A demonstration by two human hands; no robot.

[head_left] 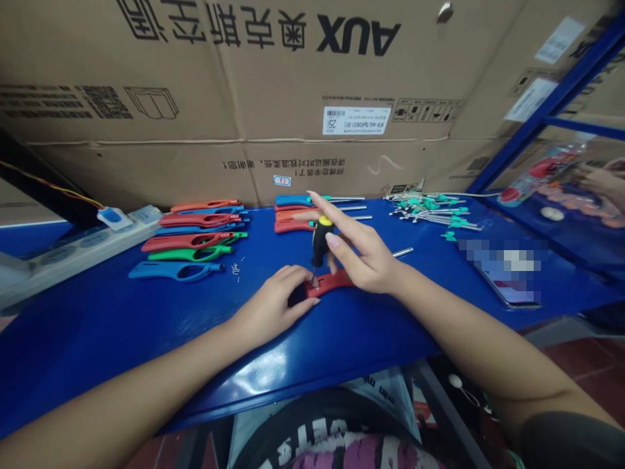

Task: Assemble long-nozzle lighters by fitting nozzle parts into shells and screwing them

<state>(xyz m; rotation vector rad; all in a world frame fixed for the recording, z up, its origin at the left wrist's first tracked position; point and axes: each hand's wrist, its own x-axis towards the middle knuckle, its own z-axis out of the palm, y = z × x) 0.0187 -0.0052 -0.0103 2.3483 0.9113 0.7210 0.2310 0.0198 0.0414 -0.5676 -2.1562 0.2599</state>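
Note:
A red long-nosed lighter (336, 281) lies on the blue table, its metal tube pointing right. My left hand (280, 296) pinches the lighter's left end between thumb and fingers. A short screwdriver (321, 244) with a black and yellow handle stands nearly upright, its tip down at that same end. Around its handle is my right hand (364, 257), thumb against the side and one finger stretched out past the top. The right hand covers part of the lighter's middle. Several small screws (237, 268) lie loose to the left.
Several coloured lighter handles (183, 242) are stacked at left, beside a power strip (88, 251). Lighters with metal tubes (293, 215) lie at the back. Right of them are green-and-white parts with rods (439, 210) and a phone (508, 280). A cardboard wall (273, 71) stands behind.

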